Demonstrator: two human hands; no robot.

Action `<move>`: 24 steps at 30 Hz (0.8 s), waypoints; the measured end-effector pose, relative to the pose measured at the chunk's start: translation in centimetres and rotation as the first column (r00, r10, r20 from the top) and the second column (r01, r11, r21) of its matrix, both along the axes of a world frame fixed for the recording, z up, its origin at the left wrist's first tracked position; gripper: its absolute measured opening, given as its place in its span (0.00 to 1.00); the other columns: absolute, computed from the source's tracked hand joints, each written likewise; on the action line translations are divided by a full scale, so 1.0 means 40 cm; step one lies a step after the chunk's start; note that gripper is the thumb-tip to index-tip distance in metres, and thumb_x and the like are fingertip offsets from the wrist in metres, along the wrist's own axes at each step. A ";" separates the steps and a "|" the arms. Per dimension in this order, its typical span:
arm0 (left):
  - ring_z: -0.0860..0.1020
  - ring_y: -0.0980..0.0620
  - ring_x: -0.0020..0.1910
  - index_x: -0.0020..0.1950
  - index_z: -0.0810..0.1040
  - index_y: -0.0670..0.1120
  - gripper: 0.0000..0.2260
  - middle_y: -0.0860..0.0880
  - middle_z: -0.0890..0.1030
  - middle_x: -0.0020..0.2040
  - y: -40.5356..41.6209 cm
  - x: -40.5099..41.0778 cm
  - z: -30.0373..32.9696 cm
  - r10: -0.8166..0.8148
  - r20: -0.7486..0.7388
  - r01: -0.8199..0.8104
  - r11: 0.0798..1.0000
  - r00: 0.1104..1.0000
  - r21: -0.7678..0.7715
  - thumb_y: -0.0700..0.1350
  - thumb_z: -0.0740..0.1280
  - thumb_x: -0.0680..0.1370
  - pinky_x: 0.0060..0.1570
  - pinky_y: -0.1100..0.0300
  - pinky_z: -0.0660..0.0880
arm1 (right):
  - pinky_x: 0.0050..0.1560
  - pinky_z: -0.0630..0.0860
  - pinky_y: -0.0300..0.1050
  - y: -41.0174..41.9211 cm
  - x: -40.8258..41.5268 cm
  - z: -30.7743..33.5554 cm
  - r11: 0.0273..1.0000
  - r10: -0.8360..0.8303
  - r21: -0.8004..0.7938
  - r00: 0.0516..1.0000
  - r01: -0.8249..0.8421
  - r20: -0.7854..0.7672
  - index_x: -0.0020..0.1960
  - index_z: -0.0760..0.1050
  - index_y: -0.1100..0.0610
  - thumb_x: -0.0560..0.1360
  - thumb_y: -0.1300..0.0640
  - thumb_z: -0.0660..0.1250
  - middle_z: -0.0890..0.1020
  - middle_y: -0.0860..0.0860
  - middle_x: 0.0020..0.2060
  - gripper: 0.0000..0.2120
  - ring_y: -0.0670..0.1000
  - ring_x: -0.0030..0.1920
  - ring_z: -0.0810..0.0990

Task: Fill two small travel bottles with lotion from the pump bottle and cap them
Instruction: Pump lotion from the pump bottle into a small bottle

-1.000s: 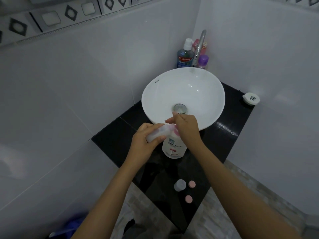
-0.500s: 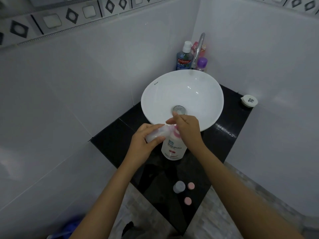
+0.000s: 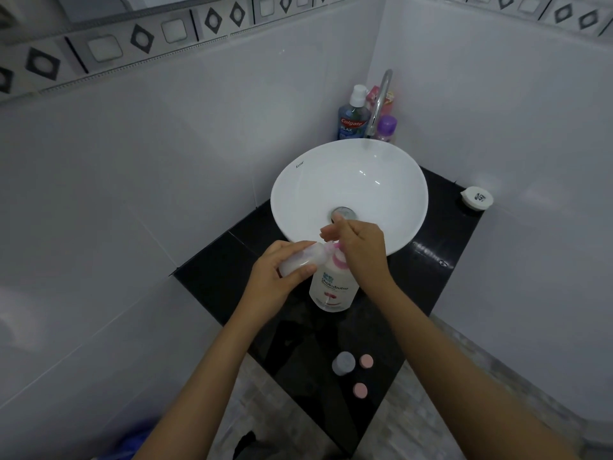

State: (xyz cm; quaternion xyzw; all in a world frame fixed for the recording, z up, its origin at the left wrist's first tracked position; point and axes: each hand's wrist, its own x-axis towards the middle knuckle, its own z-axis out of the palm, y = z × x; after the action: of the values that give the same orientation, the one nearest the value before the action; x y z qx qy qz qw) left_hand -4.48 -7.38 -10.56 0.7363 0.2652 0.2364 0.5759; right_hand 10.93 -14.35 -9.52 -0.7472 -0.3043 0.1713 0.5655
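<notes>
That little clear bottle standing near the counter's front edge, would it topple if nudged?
Probably: the small clear travel bottle looks narrow, upright and seemingly empty, so light. Once down, its round body would likely roll on the glossy black counter.

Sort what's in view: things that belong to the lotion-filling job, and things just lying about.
Job: pump bottle; travel bottle gripped by left hand; right hand on pump; second travel bottle; two pink caps.
Lying about: mouthwash; purple bottle; white round container; basin.

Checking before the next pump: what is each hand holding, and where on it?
Left hand grips the small travel bottle round its body, tilted toward the pump. Right hand rests on the pump bottle's pump head, holding nothing.
</notes>
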 end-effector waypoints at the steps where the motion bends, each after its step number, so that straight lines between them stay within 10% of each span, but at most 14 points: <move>1: 0.75 0.67 0.51 0.58 0.76 0.60 0.15 0.56 0.76 0.53 0.000 0.000 0.002 0.003 0.007 -0.003 1.000 1.000 -0.002 0.47 0.70 0.74 0.48 0.76 0.72 | 0.39 0.73 0.25 0.001 0.001 0.002 1.000 -0.001 0.013 1.000 0.001 -0.020 0.39 0.84 0.58 0.80 0.52 0.58 0.83 0.42 0.32 0.19 0.37 0.35 0.81; 24: 0.76 0.66 0.48 0.61 0.78 0.53 0.15 0.52 0.77 0.53 0.007 0.003 0.008 0.002 -0.011 -0.002 1.000 1.000 0.001 0.44 0.70 0.74 0.48 0.75 0.73 | 0.47 0.77 0.39 -0.004 -0.009 0.000 1.000 -0.001 0.026 1.000 0.002 -0.026 0.44 0.84 0.61 0.79 0.52 0.59 0.86 0.52 0.38 0.19 0.45 0.40 0.83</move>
State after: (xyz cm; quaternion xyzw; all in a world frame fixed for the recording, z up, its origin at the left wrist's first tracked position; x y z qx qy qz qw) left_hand -4.37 -7.12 -10.23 0.7377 0.2687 0.2330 0.5739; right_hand 10.59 -14.50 -9.54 -0.7378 -0.2987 0.1766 0.5791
